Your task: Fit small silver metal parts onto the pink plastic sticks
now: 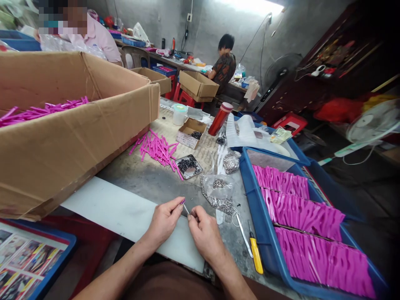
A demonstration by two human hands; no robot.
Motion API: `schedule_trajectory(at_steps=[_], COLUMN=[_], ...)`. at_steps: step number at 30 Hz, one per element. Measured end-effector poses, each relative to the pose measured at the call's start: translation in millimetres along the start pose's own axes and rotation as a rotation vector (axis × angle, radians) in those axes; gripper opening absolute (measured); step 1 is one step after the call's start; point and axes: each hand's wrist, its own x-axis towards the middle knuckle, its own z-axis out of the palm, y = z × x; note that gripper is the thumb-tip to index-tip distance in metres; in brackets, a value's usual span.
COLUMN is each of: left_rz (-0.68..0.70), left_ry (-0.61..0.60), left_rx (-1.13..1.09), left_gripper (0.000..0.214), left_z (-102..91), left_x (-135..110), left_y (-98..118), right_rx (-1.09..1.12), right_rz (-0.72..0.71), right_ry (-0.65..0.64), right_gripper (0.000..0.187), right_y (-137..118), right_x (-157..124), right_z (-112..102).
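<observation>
My left hand and my right hand meet over the table's near edge, both pinched on a small thin piece with a purple tip and a metal pin. A loose heap of pink sticks lies further back on the table. Beside it sits a small tray of dark metal bits. Clear bags of small metal parts lie just beyond my right hand. At the right, a blue crate holds rows of pink pieces.
A big cardboard box with pink sticks fills the left. A yellow-handled screwdriver and tweezers lie by the crate. A red flask, white cup and small carton stand behind. Two people sit further back. A fan stands right.
</observation>
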Motion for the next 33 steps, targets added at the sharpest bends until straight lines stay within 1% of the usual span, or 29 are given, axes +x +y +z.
schedule_trajectory(at_steps=[9, 13, 15, 18, 21, 25, 28, 33], left_rz=[-0.007, -0.001, 0.003, 0.001, -0.018, -0.039, -0.041, -0.055], left_ry=[-0.015, -0.010, -0.007, -0.001, -0.005, -0.012, -0.021, -0.030], left_rx=[0.014, 0.021, 0.018, 0.003, -0.030, -0.051, -0.059, -0.089], left_gripper=[0.034, 0.033, 0.033, 0.033, 0.034, 0.035, 0.034, 0.033], left_z=[-0.2, -0.8, -0.7, -0.1, 0.4, 0.6, 0.7, 0.6], left_x=[0, 0, 0, 0, 0, 0, 0, 1], left_y=[-3, -2, -4, -7, -10, -10, -11, -12], right_rx=[0.024, 0.025, 0.006, -0.063, -0.183, -0.378, -0.490, -0.608], right_rz=[0.004, 0.009, 0.034, 0.091, 0.145, 0.138, 0.111, 0.067], right_ry=[0.000, 0.013, 0.036, 0.078, 0.108, 0.129, 0.156, 0.220], right_gripper=[0.011, 0.013, 0.014, 0.016, 0.018, 0.018, 0.018, 0.018], right_y=[-1, 6, 15, 37, 62, 89, 100, 102], right_x=[-2, -5, -9, -16, -25, -37, -43, -44], right_z=[-2, -7, -11, -18, -26, -31, -29, -26])
